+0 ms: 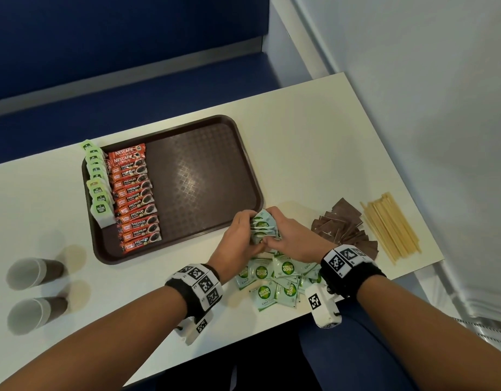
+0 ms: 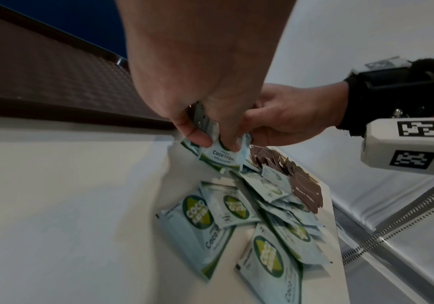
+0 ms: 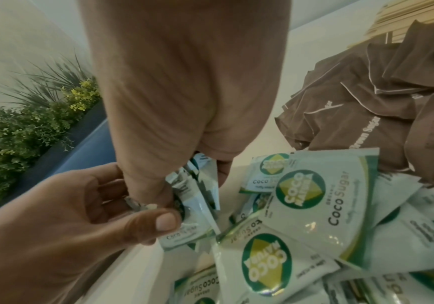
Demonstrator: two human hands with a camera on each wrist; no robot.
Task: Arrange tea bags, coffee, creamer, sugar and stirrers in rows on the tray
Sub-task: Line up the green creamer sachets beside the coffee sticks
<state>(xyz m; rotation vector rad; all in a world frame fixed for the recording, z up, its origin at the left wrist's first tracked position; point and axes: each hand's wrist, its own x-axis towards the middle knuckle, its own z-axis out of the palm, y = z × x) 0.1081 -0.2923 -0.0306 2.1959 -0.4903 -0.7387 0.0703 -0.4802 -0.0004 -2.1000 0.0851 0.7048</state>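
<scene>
Both hands meet just off the brown tray's [image 1: 243,153] near right corner, the left hand [image 1: 239,238] and right hand [image 1: 293,235] each closing its grip on one stack of Coco Sugar sachets [image 1: 264,227]. More sachets [image 1: 274,280] lie heaped on the white surface [image 1: 314,153] beneath; tea bags [image 1: 98,183] and coffee sticks [image 1: 136,197] line the tray's left side.

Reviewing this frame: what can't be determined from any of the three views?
- How many coco sugar sachets are in the stack: left hand and right hand cover it.
- Print on the tea bags: too small in the head view.
- Stirrers count: overlapping.
</scene>
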